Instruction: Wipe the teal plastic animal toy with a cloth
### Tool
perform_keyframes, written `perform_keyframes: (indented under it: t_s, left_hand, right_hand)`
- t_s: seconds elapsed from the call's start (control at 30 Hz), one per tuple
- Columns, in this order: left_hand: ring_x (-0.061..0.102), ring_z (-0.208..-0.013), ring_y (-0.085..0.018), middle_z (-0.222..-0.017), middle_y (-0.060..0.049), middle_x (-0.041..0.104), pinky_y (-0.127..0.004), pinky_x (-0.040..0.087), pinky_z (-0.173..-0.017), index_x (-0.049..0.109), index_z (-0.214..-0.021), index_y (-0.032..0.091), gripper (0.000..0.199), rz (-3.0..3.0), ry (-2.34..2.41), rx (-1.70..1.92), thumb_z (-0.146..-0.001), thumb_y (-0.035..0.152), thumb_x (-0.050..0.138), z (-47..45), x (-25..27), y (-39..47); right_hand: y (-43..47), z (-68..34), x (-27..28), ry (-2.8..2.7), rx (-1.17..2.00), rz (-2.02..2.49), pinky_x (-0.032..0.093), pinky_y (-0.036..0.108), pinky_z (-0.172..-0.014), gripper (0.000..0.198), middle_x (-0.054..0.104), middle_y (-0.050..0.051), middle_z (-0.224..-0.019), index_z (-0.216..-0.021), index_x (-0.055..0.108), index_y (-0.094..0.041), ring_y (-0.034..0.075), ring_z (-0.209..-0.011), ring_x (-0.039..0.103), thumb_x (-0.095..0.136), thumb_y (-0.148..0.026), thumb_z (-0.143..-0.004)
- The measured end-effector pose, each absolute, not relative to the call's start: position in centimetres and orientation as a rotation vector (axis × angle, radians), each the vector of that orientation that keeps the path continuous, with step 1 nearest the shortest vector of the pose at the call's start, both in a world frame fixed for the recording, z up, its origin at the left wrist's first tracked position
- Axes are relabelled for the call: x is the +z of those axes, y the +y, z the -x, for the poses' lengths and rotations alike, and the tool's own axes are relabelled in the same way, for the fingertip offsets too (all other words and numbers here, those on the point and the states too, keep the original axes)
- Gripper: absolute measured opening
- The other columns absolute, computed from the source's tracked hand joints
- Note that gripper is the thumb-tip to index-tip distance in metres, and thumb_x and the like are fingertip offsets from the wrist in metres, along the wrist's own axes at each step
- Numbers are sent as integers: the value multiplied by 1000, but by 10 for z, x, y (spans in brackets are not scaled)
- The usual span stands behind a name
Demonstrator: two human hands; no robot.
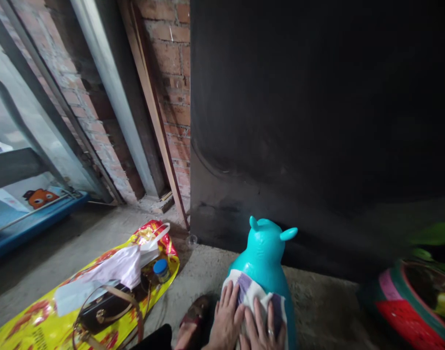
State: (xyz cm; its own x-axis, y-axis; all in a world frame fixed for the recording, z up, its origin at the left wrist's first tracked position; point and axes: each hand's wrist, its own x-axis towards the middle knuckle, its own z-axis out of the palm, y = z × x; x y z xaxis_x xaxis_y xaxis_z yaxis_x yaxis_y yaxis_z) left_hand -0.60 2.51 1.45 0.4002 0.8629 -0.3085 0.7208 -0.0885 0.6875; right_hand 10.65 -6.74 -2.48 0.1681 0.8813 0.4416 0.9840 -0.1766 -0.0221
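While wiping: both hands flat, fingers spread
Left hand [225, 318]: presses cloth [249, 294]
Right hand [262, 328]: on cloth too
Toy [264, 257]: back covered, head unwiped

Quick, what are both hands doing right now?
Left hand: open, flat on the striped cloth over the teal inflatable animal toy.
Right hand: open, flat on the same cloth.

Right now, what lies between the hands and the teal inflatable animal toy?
In the head view, a striped cloth lies under the left hand and right hand, covering the teal inflatable animal toy.
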Motion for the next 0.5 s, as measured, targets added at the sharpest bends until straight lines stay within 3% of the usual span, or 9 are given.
perform_keyframes:
  t_s: [0.13, 0.27, 0.37, 0.5]
  left_hand:
    - [10, -151, -18, -164, -7, 16, -34, 12, -125, 24, -151, 9, 65, -1801, 1301, 354, -93, 38, 29, -11, 1, 71]
    - [18, -150, -16, -162, -7, 26, -29, 14, -124, 27, -150, 9, 65, -1774, 1307, 367, -93, 39, 26, -26, -10, 107]
    - [20, -149, -15, -161, -5, 28, -27, 15, -123, 28, -150, 11, 64, -1751, 1333, 364, -94, 40, 23, -28, -12, 111]
    - [17, -150, -15, -162, -4, 25, -24, 15, -122, 28, -150, 10, 64, -1737, 1379, 347, -93, 39, 26, -13, -15, 81]
  right_hand:
    - [-20, -118, -13, -1936, -402, 2012, 17, 77, -106, 61, 39, 1, -152, -149, 31, -35, 42, -141, 31, 41, -36, -89]
    - [17, -128, 1, -1968, -451, 1968, 7, 72, -114, 72, 33, 0, -154, -154, 9, -30, 33, -145, 27, 38, -31, -88]
    - [26, -133, 8, -1981, -535, 1956, -2, 68, -116, 70, 32, -2, -154, -154, 13, -31, 29, -147, 21, 38, -30, -88]
    - [8, -131, -5, -2060, -642, 1853, -8, 61, -118, 60, 36, -4, -152, -147, 38, -33, 29, -146, 25, 46, -36, -87]
